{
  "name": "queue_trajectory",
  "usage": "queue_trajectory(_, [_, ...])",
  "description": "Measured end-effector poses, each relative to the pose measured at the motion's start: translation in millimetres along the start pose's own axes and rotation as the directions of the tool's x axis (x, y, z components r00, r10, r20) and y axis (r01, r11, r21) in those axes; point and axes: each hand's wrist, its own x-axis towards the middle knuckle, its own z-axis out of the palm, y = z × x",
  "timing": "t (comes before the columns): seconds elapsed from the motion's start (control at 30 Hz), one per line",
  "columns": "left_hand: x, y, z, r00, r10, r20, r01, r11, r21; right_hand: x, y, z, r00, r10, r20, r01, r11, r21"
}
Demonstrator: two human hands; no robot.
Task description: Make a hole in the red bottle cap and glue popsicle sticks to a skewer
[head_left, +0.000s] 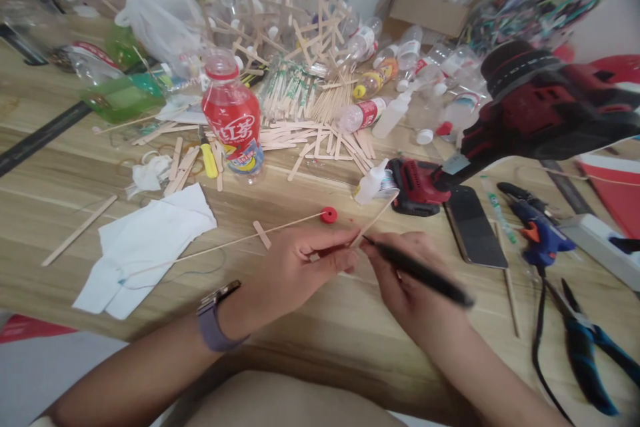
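Observation:
My left hand point(290, 273), with a watch point(220, 323) on its wrist, pinches a flat wooden craft stick point(379, 217) that points up to the right. My right hand point(407, 297) grips a black pen point(425, 273), its tip touching or very near the stick by my left fingertips. Behind my left hand lies a thin wooden skewer point(235, 238) with a red bottle cap point(329, 215) at its far end. Part of another craft stick point(261, 235) shows beside the skewer. A small white glue bottle point(370, 183) stands just beyond the held stick.
A red-labelled drink bottle point(233, 123) stands upright behind white paper point(150, 247). To the right are a red-and-black power tool point(545, 100), a phone point(475, 225), a blue glue gun point(545, 233) and pliers point(583, 347). Piled sticks point(310, 137) and several plastic bottles fill the back.

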Motion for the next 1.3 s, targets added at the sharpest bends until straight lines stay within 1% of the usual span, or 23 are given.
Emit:
queue_trajectory(0.03, [-0.2,0.4,0.2,0.999,0.044,-0.023,-0.042,0.997,0.066,1.6,-1.5,0.7,0.990,0.102,0.098,-0.119,0.975,0.190])
queue_trajectory(0.1, [-1.0,0.5,1.8,0.984,0.166,-0.070,-0.146,0.963,0.227,4.6,-4.0,1.6,0.915,0.222,0.338,-0.367,0.806,0.465])
queue_trajectory(0.13, [-1.6,0.2,2.8,0.970,0.230,-0.085,-0.194,0.932,0.307,5.5,-4.6,1.8,0.873,0.234,0.428,-0.451,0.722,0.525])
queue_trajectory(0.17, [-2.3,0.0,3.7,0.956,0.279,-0.093,-0.225,0.898,0.377,5.7,-4.8,1.9,0.850,0.238,0.471,-0.491,0.681,0.543])
queue_trajectory(0.2, [-2.8,-0.2,4.3,0.946,0.309,-0.092,-0.242,0.869,0.431,5.0,-4.6,1.9,0.849,0.253,0.463,-0.493,0.694,0.524])
queue_trajectory(0.27, [-3.3,0.0,3.6,0.943,0.322,-0.086,-0.239,0.832,0.500,1.5,-3.6,1.2,0.892,0.276,0.359,-0.413,0.820,0.397])
queue_trajectory(0.33, [-2.3,1.5,0.4,0.957,0.265,-0.120,-0.163,0.831,0.532,-3.9,-2.7,-0.6,0.933,0.221,0.285,-0.297,0.920,0.256])
queue_trajectory(0.37, [-1.2,2.6,-1.8,0.963,0.217,-0.162,-0.102,0.845,0.525,-6.6,-2.5,-1.7,0.935,0.185,0.304,-0.260,0.938,0.228])
queue_trajectory(0.4, [0.0,3.8,-3.9,0.966,0.155,-0.207,-0.034,0.869,0.493,-9.0,-2.4,-2.9,0.920,0.155,0.360,-0.247,0.943,0.225])
queue_trajectory(0.47, [2.7,6.4,-7.0,0.967,0.013,-0.253,0.085,0.924,0.374,-11.9,-2.1,-4.3,0.843,0.121,0.524,-0.282,0.929,0.239])
queue_trajectory(0.57, [4.4,10.8,-6.2,0.974,-0.096,-0.206,0.145,0.960,0.241,-11.9,0.2,-1.9,0.728,0.099,0.678,-0.329,0.918,0.219])
queue_trajectory(0.63, [2.9,14.0,-3.7,0.977,-0.103,-0.188,0.147,0.960,0.239,-10.7,2.9,3.1,0.696,0.117,0.708,-0.349,0.917,0.191])
queue_trajectory(0.7, [-0.2,17.1,-1.6,0.979,-0.095,-0.182,0.141,0.955,0.261,-10.4,5.4,9.5,0.692,0.166,0.702,-0.365,0.920,0.142])
queue_trajectory(0.8, [-5.6,20.1,-0.9,0.982,-0.068,-0.174,0.117,0.949,0.291,-11.9,8.5,17.9,0.719,0.205,0.664,-0.332,0.941,0.069])
queue_trajectory(0.87, [-8.2,20.2,-1.5,0.982,-0.054,-0.179,0.105,0.953,0.286,-12.8,10.7,19.9,0.764,0.179,0.620,-0.268,0.962,0.053])
queue_trajectory(0.93, [-9.4,19.1,-2.4,0.984,-0.053,-0.170,0.097,0.960,0.263,-12.2,13.0,17.1,0.833,0.137,0.536,-0.203,0.977,0.066])
queue_trajectory(1.03, [-8.8,16.1,-3.8,0.993,0.007,-0.120,0.035,0.939,0.341,-7.7,13.2,3.8,0.956,0.170,0.241,-0.191,0.979,0.067])
queue_trajectory(1.07, [-8.2,15.2,-4.0,0.994,0.041,-0.103,0.005,0.912,0.409,-5.6,11.7,-1.5,0.971,0.217,0.099,-0.223,0.973,0.056])
queue_trajectory(1.1, [-7.5,14.4,-4.1,0.993,0.075,-0.090,-0.022,0.876,0.482,-3.3,9.6,-6.4,0.961,0.273,-0.035,-0.271,0.962,0.038])
queue_trajectory(1.13, [-6.8,13.7,-3.9,0.991,0.103,-0.081,-0.042,0.836,0.547,-0.9,7.0,-10.2,0.950,0.290,-0.113,-0.288,0.957,0.033])
queue_trajectory(1.17, [-6.2,13.2,-3.5,0.989,0.124,-0.078,-0.054,0.801,0.596,1.3,4.4,-12.5,0.952,0.264,-0.152,-0.262,0.965,0.035])
queue_trajectory(1.27, [-5.2,12.6,-1.0,0.985,0.152,-0.087,-0.058,0.753,0.655,6.6,-0.9,-9.6,0.996,0.078,-0.053,-0.074,0.994,0.084])
queue_trajectory(1.3, [-5.2,12.7,-0.1,0.984,0.154,-0.094,-0.054,0.749,0.660,7.6,-1.4,-6.5,0.998,0.060,-0.019,-0.057,0.992,0.111])
